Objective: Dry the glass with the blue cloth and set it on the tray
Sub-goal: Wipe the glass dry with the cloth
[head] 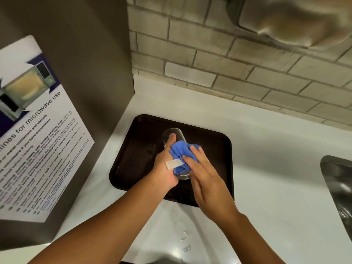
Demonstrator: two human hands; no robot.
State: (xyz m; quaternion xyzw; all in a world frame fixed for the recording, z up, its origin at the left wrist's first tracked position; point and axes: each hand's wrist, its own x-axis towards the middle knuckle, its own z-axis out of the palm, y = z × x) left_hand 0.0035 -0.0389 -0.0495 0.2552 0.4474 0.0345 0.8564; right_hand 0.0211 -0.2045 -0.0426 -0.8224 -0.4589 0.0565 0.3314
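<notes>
A clear glass [178,134] is tilted on its side above the dark brown tray [215,149], its mouth pointing away from me. My left hand [165,168] grips it from the left, thumb along the top, a pale plaster on the thumb's base. A blue cloth [180,153] is wrapped over the middle of the glass. My right hand [204,180] presses the cloth against the glass with fingers stretched out. The glass's base shows just below the cloth.
The tray lies on a white counter [266,159] against a tiled wall [219,60]. A grey panel with a microwave-use poster [36,134] stands at the left. A steel sink [339,187] is at the right edge. Water drops [185,241] lie on the counter near me.
</notes>
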